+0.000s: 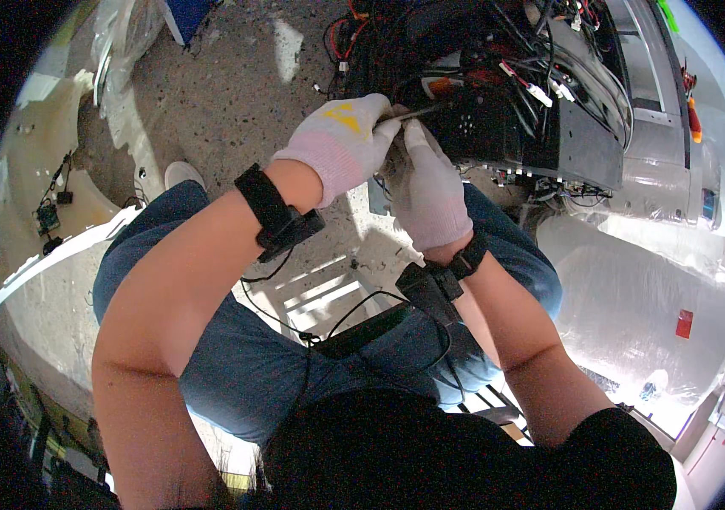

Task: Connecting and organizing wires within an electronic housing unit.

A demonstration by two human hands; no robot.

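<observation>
Both my hands wear white knit gloves with pink cuffs and meet at the near edge of a black metal housing [498, 132] full of wiring. My left hand [341, 140] is closed, pinching a thin dark rod-like piece [422, 111] that points right toward the housing. Just below it, my right hand [430, 187] is closed too, its thumb raised close to the thin piece. What its curled fingers hold is hidden. An orange part [440, 86] shows inside the housing beyond my fingertips. Black devices with cables are strapped to both wrists.
Loose cables with white connectors [539, 94] lie over the housing. At the right stand a silver metal frame [647, 157] and a plastic-wrapped panel [643, 293]. An orange-handled tool [693, 123] hangs at the far right. A pale curved shell [82, 200] lies at the left on the speckled floor [209, 102].
</observation>
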